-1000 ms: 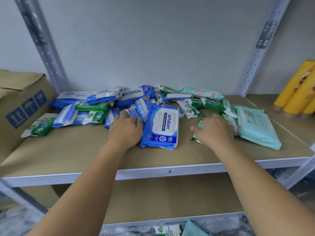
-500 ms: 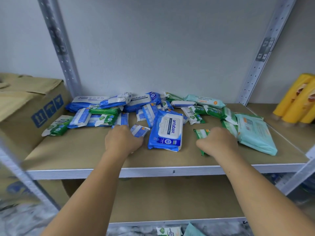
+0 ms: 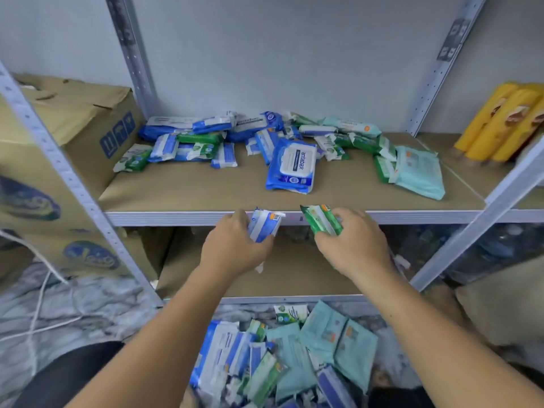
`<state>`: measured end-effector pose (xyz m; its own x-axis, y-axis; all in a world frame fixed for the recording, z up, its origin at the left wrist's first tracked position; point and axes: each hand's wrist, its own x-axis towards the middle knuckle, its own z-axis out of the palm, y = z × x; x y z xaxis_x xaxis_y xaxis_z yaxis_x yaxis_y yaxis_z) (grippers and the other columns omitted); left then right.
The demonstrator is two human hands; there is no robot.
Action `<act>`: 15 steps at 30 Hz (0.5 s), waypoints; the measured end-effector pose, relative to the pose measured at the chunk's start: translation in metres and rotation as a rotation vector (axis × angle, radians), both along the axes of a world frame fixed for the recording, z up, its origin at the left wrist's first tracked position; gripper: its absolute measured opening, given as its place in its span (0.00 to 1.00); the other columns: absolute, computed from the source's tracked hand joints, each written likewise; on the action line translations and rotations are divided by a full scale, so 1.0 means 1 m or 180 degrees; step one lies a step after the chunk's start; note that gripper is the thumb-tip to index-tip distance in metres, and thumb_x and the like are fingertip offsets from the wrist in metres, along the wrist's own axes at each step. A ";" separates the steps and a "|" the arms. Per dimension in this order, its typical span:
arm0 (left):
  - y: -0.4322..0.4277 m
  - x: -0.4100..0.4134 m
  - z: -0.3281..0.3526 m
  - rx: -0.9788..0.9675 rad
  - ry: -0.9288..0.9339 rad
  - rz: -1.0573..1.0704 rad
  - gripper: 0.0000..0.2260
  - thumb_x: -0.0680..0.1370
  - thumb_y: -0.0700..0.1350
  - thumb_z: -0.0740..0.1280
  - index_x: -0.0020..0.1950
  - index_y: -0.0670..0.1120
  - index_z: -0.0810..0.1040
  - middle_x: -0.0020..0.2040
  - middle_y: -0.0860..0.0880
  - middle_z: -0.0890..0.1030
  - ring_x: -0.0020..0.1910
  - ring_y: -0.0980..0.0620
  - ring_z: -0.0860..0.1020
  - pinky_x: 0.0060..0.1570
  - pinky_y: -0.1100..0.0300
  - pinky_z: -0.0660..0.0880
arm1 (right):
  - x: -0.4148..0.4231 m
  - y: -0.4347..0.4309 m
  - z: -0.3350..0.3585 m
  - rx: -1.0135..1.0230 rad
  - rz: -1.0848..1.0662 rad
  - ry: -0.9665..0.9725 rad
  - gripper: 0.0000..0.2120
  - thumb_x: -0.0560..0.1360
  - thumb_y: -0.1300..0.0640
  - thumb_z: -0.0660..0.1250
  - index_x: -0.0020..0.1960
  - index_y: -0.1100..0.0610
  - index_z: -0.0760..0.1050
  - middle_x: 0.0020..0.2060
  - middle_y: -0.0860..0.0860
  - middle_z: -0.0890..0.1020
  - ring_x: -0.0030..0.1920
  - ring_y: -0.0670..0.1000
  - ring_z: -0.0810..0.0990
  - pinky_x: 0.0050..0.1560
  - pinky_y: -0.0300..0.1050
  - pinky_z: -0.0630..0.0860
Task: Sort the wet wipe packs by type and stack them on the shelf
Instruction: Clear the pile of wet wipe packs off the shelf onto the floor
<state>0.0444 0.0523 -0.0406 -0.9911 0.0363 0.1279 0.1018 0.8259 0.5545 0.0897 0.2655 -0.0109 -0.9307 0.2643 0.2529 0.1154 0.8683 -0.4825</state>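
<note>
My left hand (image 3: 232,245) grips a small blue and white wipe pack (image 3: 265,225) just in front of the shelf's front edge. My right hand (image 3: 353,245) grips a small green wipe pack (image 3: 319,219) beside it. Both packs are off the brown shelf board (image 3: 188,189). On the board lies a mixed heap: a large blue antabax pack (image 3: 293,164), several small blue packs (image 3: 223,154), green packs (image 3: 382,166) and a large mint pack (image 3: 418,172). More blue, green and mint packs (image 3: 294,354) lie in a heap on the floor below.
A cardboard box (image 3: 88,125) stands left of the shelf post. Yellow rolls (image 3: 500,125) stand on the neighbouring shelf at right. Grey metal uprights (image 3: 73,187) frame the shelf. A lower shelf board (image 3: 294,278) sits behind my hands. White cables (image 3: 38,304) lie on the floor at left.
Both hands pulled back from the heap toward me and lowered past the shelf edge, each lifting one pack: left a blue one, right a green one. The view tilted down.
</note>
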 end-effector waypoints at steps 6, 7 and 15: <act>0.016 0.050 -0.087 -0.0583 -0.0695 -0.0472 0.19 0.73 0.60 0.68 0.53 0.49 0.69 0.52 0.49 0.74 0.50 0.45 0.77 0.45 0.54 0.74 | 0.055 -0.004 -0.091 0.0029 -0.0337 -0.1219 0.15 0.67 0.46 0.66 0.51 0.51 0.76 0.48 0.50 0.77 0.49 0.58 0.78 0.42 0.47 0.74; 0.018 0.055 -0.103 -0.0762 -0.0836 -0.0560 0.19 0.74 0.59 0.68 0.56 0.48 0.70 0.54 0.48 0.74 0.53 0.44 0.77 0.48 0.53 0.75 | 0.063 -0.003 -0.109 0.0070 -0.0390 -0.1530 0.17 0.67 0.46 0.67 0.53 0.52 0.77 0.50 0.51 0.78 0.51 0.58 0.80 0.44 0.46 0.76; 0.048 0.077 -0.200 -0.1559 -0.1488 -0.0985 0.28 0.77 0.60 0.65 0.72 0.46 0.68 0.67 0.44 0.72 0.67 0.42 0.71 0.61 0.47 0.74 | 0.102 0.020 -0.192 -0.0137 -0.0569 -0.2765 0.24 0.70 0.51 0.68 0.65 0.54 0.70 0.58 0.55 0.77 0.57 0.58 0.80 0.52 0.46 0.78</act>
